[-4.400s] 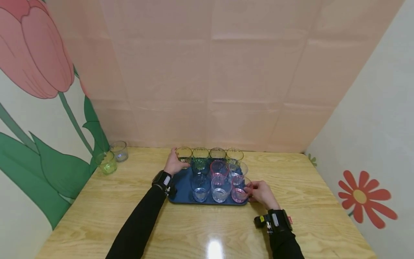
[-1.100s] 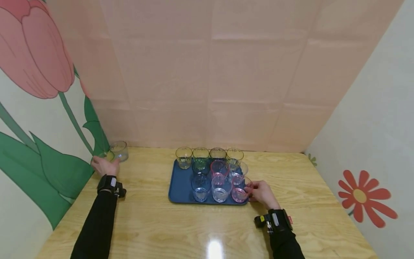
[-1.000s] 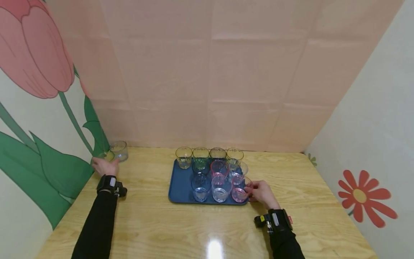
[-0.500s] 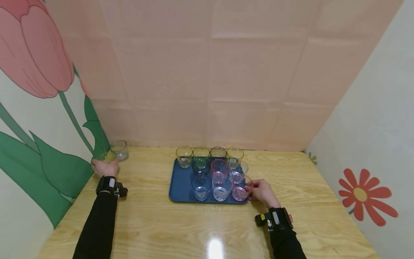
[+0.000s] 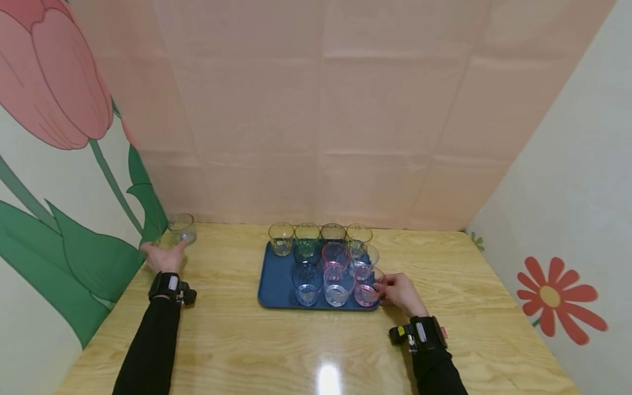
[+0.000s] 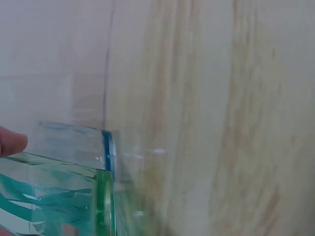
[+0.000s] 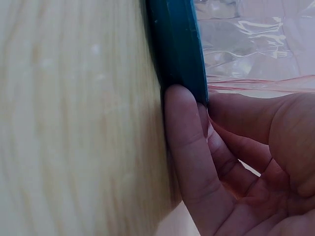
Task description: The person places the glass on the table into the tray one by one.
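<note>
My left hand [image 5: 164, 257] is at the table's far left corner, thumb spread wide beside a yellow-green glass [image 5: 169, 239] that the hand partly covers. A clear glass [image 5: 182, 233] stands just behind it. In the left wrist view the thumb [image 6: 12, 141] lies at the side of the green-tinted glass [image 6: 54, 196], next to a glass with a blue base edge [image 6: 74, 145]. My right hand [image 5: 402, 293] pinches the near right corner of the blue tray [image 5: 276, 285]; the right wrist view shows the tray's rim [image 7: 179, 49] between thumb and fingers. A pink glass [image 5: 366, 294] stands right by those fingertips.
Several tinted glasses fill the tray's back and right, among them a yellow one [image 5: 281, 244], a blue one [image 5: 307, 293] and a clear one [image 5: 337, 293]. The wooden table [image 5: 276, 351] meets a peach-covered wall [image 5: 316, 181] behind and painted walls at both sides.
My left hand has left the yellow glass at the tray's back left and gone to the far left glasses; in the last half second its thumb has spread outward. The right hand stays at the tray.
</note>
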`<state>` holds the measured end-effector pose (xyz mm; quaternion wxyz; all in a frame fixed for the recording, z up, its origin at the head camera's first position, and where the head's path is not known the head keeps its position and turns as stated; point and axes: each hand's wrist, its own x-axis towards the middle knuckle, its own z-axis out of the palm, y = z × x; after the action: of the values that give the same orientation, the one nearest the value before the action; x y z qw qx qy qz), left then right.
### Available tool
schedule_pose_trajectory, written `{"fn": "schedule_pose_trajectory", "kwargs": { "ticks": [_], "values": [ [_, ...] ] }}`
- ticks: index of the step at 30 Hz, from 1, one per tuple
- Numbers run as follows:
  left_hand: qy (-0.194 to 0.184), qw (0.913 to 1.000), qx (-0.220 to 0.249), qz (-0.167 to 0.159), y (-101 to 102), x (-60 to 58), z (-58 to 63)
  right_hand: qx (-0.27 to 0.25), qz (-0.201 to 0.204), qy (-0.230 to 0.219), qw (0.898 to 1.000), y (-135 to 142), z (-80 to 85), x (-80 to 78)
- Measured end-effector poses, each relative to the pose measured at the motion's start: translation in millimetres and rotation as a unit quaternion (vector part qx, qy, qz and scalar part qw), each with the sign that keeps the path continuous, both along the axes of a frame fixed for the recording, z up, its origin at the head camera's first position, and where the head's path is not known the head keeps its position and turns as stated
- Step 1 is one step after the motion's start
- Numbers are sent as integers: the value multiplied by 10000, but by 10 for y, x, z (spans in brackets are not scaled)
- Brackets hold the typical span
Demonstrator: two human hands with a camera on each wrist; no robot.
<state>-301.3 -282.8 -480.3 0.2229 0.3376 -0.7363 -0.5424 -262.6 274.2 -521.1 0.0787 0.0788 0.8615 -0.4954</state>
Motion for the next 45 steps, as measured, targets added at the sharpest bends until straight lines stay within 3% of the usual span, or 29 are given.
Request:
{"fn": "schedule_pose_trajectory", "kwargs": {
  "ticks": [5,8,17,24,31,39,42,45],
  "values": [
    [366,9993,6,-64,88,-41,26,17,18,-5,10000,11,-4,-11],
    [397,9989,-140,-202,165,-63,39,18,13,16,10000,10,-5,-6],
    [730,9919,-497,-917,469,-148,34,-7,87,186,9998,14,1,-12],
    [933,9834,-350,-1514,685,-166,27,24,56,143,9999,16,17,-25],
    [1043,9716,165,-2119,862,-100,68,-86,8,151,9998,0,19,-9],
    [1333,9571,731,-2465,1074,-78,60,-27,19,110,9999,1,12,-3],
    [1664,9432,953,-2713,1110,-150,-130,-16,-15,57,10000,0,-6,-4],
    [1790,9368,937,-2857,1196,-118,-150,4,-29,63,10000,-1,-19,-9]
  ]
}}
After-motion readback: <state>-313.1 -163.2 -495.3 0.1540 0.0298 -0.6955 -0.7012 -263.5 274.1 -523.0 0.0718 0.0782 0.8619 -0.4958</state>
